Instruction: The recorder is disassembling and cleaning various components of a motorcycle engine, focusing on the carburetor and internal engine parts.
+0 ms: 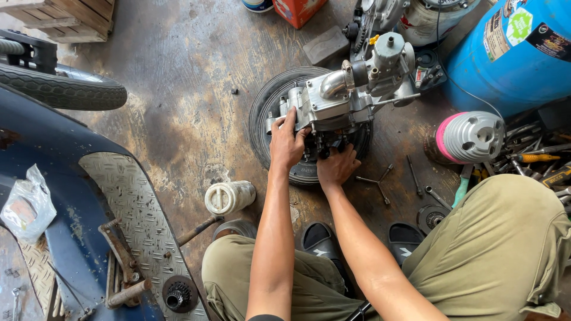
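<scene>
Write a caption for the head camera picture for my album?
Both hands, left hand and right hand, grip a metal engine resting on a tyre.

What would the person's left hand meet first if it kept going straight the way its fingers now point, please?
The left hand points up and away, already resting on the silver engine casing. Going on, it would press against that casing; depth past it is unclear.

A stained concrete floor carries everything. At centre lies a small black tyre; a white plastic jar lies on its side lower left of it, a three-armed wrench to its right, a grey block at upper centre, loose hand tools at right
</scene>
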